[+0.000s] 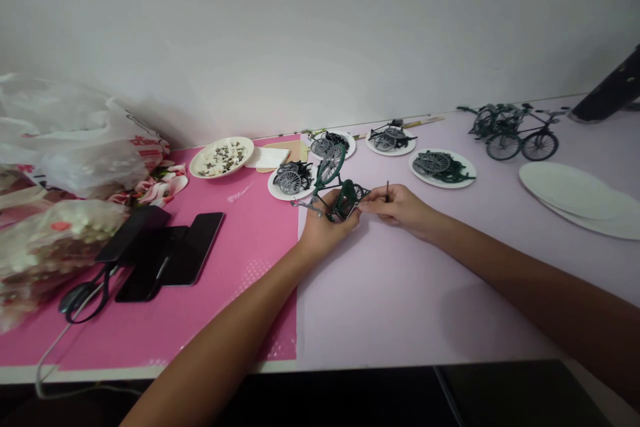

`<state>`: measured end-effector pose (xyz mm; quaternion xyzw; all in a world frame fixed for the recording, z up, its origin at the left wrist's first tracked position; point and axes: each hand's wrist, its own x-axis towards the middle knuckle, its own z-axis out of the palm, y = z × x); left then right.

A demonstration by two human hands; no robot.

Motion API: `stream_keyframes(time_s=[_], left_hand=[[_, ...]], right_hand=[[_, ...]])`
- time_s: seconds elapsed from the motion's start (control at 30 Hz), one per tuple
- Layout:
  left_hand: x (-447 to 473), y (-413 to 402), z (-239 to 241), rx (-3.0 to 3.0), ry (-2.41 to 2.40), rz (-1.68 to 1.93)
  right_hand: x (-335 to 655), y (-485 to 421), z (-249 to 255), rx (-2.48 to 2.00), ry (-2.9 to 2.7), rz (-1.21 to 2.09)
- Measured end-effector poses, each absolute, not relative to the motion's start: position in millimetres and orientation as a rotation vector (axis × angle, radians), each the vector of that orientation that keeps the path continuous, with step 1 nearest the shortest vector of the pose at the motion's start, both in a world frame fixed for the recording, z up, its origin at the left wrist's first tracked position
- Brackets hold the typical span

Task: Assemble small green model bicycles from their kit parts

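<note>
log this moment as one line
left hand: green model bicycle | right hand: thin dark item, beside bicycle | beyond: plates of parts

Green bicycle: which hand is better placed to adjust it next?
Likely the right hand: it holds a thin dark piece, fingertips at the green bicycle, while the left hand supports it.

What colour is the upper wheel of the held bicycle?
The wheel is dark green; the head view shows it.

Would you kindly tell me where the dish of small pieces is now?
In the head view, the dish sits ahead and left of the left hand, near the wall on the pink tabletop, beside the white pad.
</note>
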<state>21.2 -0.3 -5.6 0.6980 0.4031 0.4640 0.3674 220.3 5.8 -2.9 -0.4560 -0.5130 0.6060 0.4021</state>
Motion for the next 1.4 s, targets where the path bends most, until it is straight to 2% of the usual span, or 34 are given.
stream_keyframes(time_s=[1.0,1.4], left_hand=[[20,-2,-4,1.795,1.065,1.144],[16,-4,1,2.048,0.967,1.137]], right_hand=[[229,11,-3,-1.116,-1.309,1.723],[233,10,7,-1.169,-1.36,1.791]])
